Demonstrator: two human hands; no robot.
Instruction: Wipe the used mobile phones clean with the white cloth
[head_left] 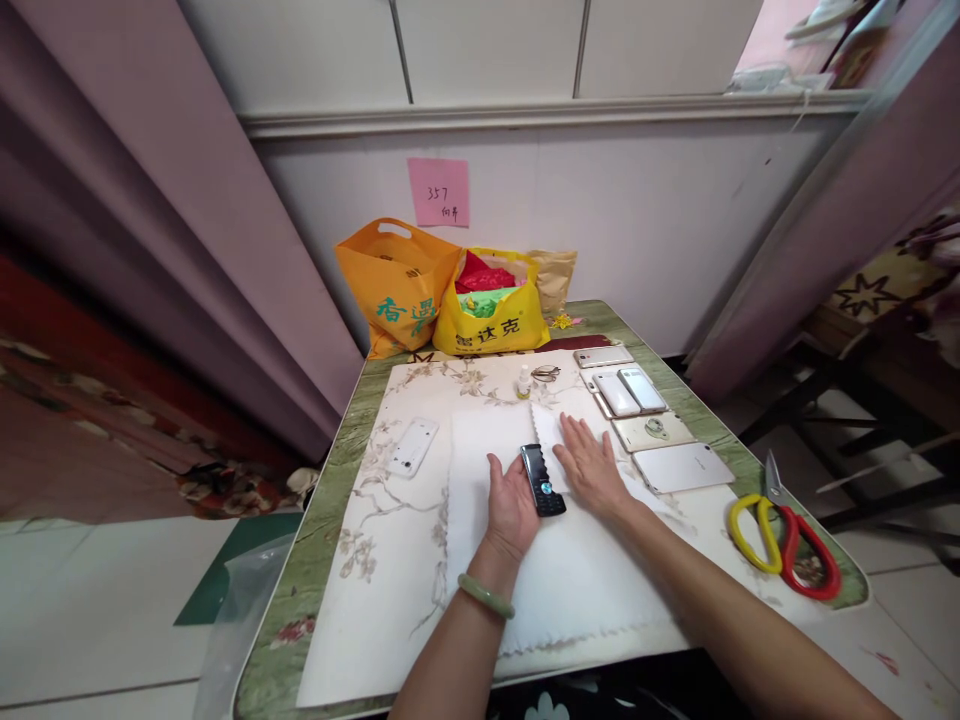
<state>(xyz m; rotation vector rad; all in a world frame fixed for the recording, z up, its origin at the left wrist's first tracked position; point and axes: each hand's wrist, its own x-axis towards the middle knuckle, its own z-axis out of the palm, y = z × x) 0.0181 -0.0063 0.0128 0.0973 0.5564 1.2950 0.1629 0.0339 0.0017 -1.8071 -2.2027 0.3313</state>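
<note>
A black keypad mobile phone [536, 470] rests tilted on the fingers of my left hand [513, 508], which is palm up with the thumb apart. Its fingertips are hidden behind the phone. To the right, my right hand [589, 465] lies palm down with fingers stretched, pressing on a white cloth [487, 450] with a scalloped edge. A flap of that cloth is folded over beside the phone, partly under my right hand. The cloth is spread on a flower-patterned mat [352, 620].
A white phone case [413, 447] lies left. Several phones [641, 390] line the right, near large red-and-yellow scissors [784, 540]. Behind the cloth are a small bottle [523, 381] and glasses [546, 373]. An orange bag [397, 290] and a yellow bag [491, 325] stand at the back.
</note>
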